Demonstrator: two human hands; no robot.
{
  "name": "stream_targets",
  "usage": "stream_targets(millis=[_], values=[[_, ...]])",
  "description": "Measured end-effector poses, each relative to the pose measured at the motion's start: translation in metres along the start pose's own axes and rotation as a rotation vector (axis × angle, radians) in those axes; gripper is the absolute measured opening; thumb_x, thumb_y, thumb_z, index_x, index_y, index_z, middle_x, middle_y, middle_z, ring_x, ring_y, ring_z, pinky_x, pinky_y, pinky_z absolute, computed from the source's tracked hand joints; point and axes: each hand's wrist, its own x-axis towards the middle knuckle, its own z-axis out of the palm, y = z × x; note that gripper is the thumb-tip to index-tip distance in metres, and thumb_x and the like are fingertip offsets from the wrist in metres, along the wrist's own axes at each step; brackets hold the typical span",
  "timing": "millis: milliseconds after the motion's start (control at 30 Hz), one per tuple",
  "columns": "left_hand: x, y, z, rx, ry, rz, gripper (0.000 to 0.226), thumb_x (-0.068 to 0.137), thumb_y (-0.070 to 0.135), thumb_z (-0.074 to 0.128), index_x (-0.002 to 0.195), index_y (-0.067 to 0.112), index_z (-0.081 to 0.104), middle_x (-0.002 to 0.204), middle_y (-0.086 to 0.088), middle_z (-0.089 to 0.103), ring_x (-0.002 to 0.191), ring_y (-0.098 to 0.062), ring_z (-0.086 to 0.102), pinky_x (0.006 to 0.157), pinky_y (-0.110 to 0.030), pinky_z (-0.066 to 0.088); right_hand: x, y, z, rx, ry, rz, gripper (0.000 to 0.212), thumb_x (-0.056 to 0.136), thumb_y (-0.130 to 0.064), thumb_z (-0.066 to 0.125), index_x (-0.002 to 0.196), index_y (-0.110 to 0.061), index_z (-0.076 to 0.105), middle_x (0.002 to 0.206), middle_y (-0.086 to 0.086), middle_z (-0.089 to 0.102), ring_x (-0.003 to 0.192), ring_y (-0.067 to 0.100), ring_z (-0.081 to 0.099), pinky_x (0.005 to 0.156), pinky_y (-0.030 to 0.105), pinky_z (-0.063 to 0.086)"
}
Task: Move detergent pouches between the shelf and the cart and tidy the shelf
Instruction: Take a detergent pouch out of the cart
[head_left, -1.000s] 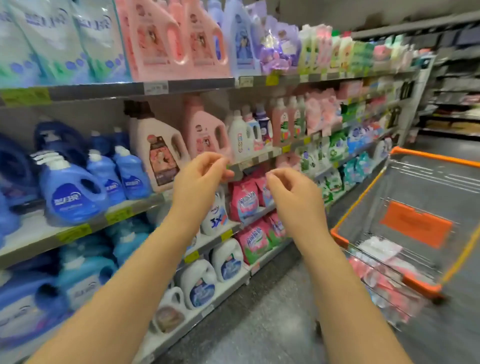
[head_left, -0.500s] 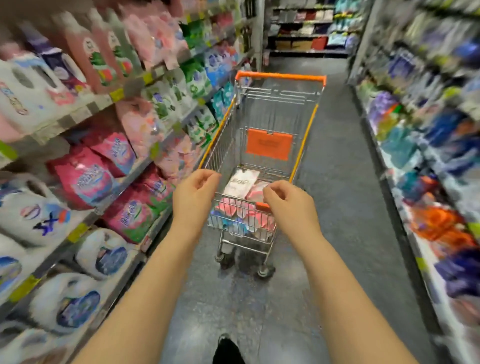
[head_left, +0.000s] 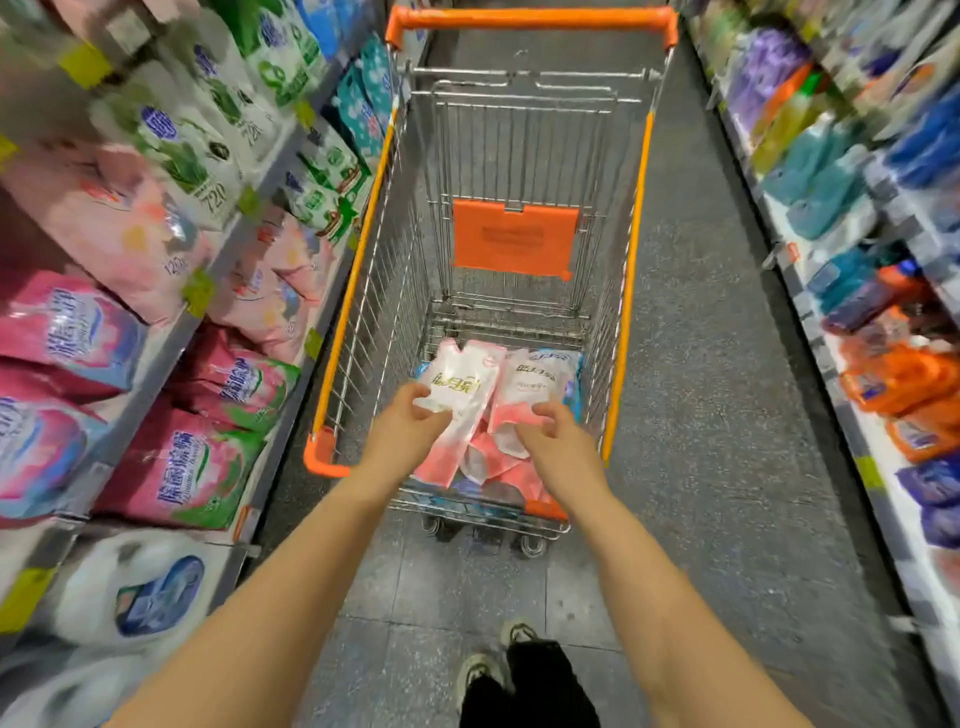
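Several pink-and-white detergent pouches lie at the near end of the wire cart (head_left: 630, 270), which has an orange rim. My left hand (head_left: 408, 434) reaches into the basket and pinches the near left edge of the left pouch (head_left: 465, 382) between thumb and fingers. My right hand (head_left: 558, 447) is over the lower part of the right pouch (head_left: 537, 379), with its fingers loosely curved and spread; a firm hold does not show. More pink pouches lie under my hands, partly hidden. On my left, the shelf (head_left: 223, 244) holds pink pouches (head_left: 109, 223) and green-and-white ones (head_left: 208, 135).
The cart stands in a narrow aisle on grey floor (head_left: 701, 389). Packed shelves run along both sides, with orange and blue packs (head_left: 893, 374) on the right. An orange flap (head_left: 514, 241) hangs at the cart's far end. My shoes (head_left: 498, 660) show below, behind the cart.
My view swung from the left shelf to the cart and down the aisle. Both hands, raised and holding nothing before, have gone down into the basket onto the pouches.
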Motion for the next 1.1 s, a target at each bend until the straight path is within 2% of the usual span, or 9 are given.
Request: stream_targets(millis=[100,200,367,567,700,767,867,967,1100], values=[[0.053,-0.013,0.005,0.073,-0.039,-0.110,0.059,0.087,0.027,0.061,0.139,0.017,0.034,0.130,-0.011,0.053,0.113,-0.030,0.054,0.087,-0.029,0.039,0.055,0.005,0.026,0.056,-0.038,0.122,0.048,0.091,-0.025,0.055,0.136,-0.017,0.041,0.126,0.008,0.054,0.106,0.024,0.053,0.085,0.027,0.038],[0.098,-0.028,0.010,0.080,-0.066,-0.210,0.075,0.084,0.025,0.067,0.145,0.017,0.024,0.140,-0.012,0.045,0.124,-0.030,0.047,0.099,-0.033,0.037,0.108,0.009,0.057,0.135,-0.091,0.241,0.056,0.091,-0.026,0.055,0.142,-0.016,0.033,0.133,0.007,0.053,0.112,0.023,0.053,0.089,0.026,0.039],[0.158,-0.057,0.037,0.041,-0.169,-0.381,0.098,0.078,0.021,0.075,0.148,0.009,0.008,0.151,-0.015,0.027,0.137,-0.029,0.032,0.107,-0.037,0.030,0.167,0.027,0.112,0.317,-0.160,0.440,0.038,0.089,-0.008,0.055,0.126,-0.005,0.049,0.122,0.008,0.058,0.109,0.026,0.056,0.095,0.038,0.046],[0.177,-0.068,0.050,0.025,-0.168,-0.410,0.072,0.073,0.026,0.079,0.133,0.010,0.043,0.120,-0.005,0.054,0.114,-0.019,0.052,0.083,-0.021,0.038,0.199,0.057,0.167,0.432,0.103,0.405,0.057,0.070,0.006,0.063,0.124,-0.004,0.049,0.116,0.010,0.062,0.105,0.025,0.062,0.094,0.040,0.051],[0.185,-0.093,0.055,-0.020,-0.168,-0.327,0.080,0.036,0.053,0.071,0.111,0.027,0.059,0.109,0.002,0.064,0.107,-0.014,0.061,0.093,-0.033,0.049,0.201,0.062,0.175,0.361,0.125,0.393,0.045,0.066,-0.006,0.067,0.105,-0.022,0.050,0.117,0.012,0.061,0.109,0.028,0.061,0.095,0.045,0.049],[0.181,-0.090,0.051,0.021,-0.195,-0.344,0.072,0.041,0.052,0.067,0.109,0.029,0.059,0.104,0.005,0.063,0.103,-0.014,0.061,0.088,-0.030,0.048,0.186,0.030,0.159,0.284,0.095,0.398,0.041,0.073,-0.001,0.064,0.107,-0.019,0.052,0.118,0.010,0.061,0.111,0.027,0.059,0.098,0.040,0.047],[0.167,-0.071,0.047,0.096,-0.146,-0.369,0.071,0.062,0.056,0.055,0.124,0.023,0.049,0.121,-0.006,0.060,0.113,-0.028,0.058,0.094,-0.039,0.047,0.179,0.007,0.148,0.284,0.118,0.320,0.050,0.077,0.005,0.061,0.125,-0.007,0.051,0.107,-0.005,0.052,0.100,0.011,0.051,0.086,0.016,0.039],[0.151,-0.049,0.034,0.102,-0.052,-0.356,0.054,0.087,0.045,0.051,0.130,0.014,0.042,0.129,-0.014,0.054,0.117,-0.035,0.054,0.090,-0.035,0.042,0.165,-0.022,0.142,0.184,0.064,0.283,0.052,0.077,-0.016,0.063,0.127,-0.012,0.049,0.118,0.002,0.060,0.109,0.022,0.058,0.090,0.027,0.045],[0.121,-0.017,-0.001,0.023,0.176,-0.235,0.053,0.088,0.046,0.053,0.127,0.011,0.044,0.122,-0.015,0.059,0.112,-0.034,0.056,0.075,-0.030,0.036,0.136,-0.066,0.123,0.099,0.009,0.092,0.038,0.083,-0.023,0.057,0.120,-0.017,0.049,0.119,0.005,0.061,0.110,0.026,0.057,0.091,0.033,0.045]])
